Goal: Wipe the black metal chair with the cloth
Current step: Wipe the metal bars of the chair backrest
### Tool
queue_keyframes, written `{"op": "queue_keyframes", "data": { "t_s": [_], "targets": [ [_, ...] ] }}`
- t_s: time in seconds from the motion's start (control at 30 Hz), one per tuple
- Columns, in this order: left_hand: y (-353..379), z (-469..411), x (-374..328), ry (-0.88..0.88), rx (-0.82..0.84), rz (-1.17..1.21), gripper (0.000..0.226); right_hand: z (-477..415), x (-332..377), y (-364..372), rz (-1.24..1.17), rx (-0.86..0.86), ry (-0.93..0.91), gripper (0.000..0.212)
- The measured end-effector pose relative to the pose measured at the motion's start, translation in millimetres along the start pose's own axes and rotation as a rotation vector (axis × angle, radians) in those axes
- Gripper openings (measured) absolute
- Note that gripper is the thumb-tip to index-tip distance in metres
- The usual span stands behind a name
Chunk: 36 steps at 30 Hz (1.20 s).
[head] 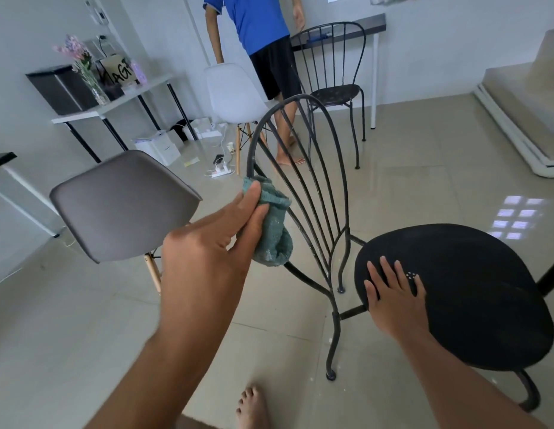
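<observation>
Left hand [207, 243] has the teal cloth [272, 230] bunched up, thumb on top and fingers wrapped under, so it's holding a wad, not a flat sheet. The top of the wad sits right at the outer hoop of the backrest [303, 181], on the hand's far side. It looks like it's touching the metal, but I can't swear to it.

Right hand [393, 298] is lower and off to the right, flat with fingers spread on the near edge of the seat [486, 305]. It grips nothing and looks like it's just steadying the black metal chair [337, 230].

Progress-wise I'd call it early to middle — the cloth is only at the hoop's left side, and the thin spindles just beyond it show pale specks and streaks, so to me they read as not done. The seat looks fairly even and dark, though I can't tell if it's been wiped. The legs [332, 342] below both hands would be left too, I'd guess.

Further out from the left hand there's a grey chair [124, 202]. Past the backrest is a second black chair [334, 72] — and another person [260, 23] standing by it.
</observation>
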<state>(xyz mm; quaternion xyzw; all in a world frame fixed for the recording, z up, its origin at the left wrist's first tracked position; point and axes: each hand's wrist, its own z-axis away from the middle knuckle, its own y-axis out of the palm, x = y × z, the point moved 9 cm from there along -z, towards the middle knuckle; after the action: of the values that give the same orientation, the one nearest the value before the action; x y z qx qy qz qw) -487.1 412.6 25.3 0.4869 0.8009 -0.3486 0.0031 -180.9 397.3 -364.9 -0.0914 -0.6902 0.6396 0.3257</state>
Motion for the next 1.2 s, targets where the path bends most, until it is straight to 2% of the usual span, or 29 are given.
{"op": "queue_keyframes", "data": {
  "t_s": [0.13,0.53,0.67,0.77,0.93,0.97,1.03,1.2],
  "targets": [
    [1,18,-15,0.117,0.03,-0.115,0.034,1,0,0,-0.004,-0.01,-0.002,0.062],
    [0,-6,-16,0.12,-0.04,-0.128,0.021,3,1,-1,0.024,-0.034,-0.011,0.063],
    [18,-36,-23,0.229,0.088,-0.167,0.013,3,1,-1,0.026,-0.024,-0.012,0.063],
    [30,-42,-21,0.324,0.23,-0.244,0.017,3,1,-2,0.015,-0.021,-0.008,0.064],
    [26,-14,-5,0.478,0.658,-0.189,0.058,3,1,-2,0.017,-0.025,-0.011,0.064],
    [24,-9,-2,0.496,0.698,-0.213,0.064,2,0,-1,0.019,-0.026,-0.011,0.064],
    [20,-7,2,0.556,0.684,-0.286,0.071,2,-1,0,0.021,-0.034,-0.012,0.064],
    [24,-14,-1,0.629,0.596,-0.292,0.05,1,-1,2,0.018,-0.023,-0.016,0.064]
  ]
}}
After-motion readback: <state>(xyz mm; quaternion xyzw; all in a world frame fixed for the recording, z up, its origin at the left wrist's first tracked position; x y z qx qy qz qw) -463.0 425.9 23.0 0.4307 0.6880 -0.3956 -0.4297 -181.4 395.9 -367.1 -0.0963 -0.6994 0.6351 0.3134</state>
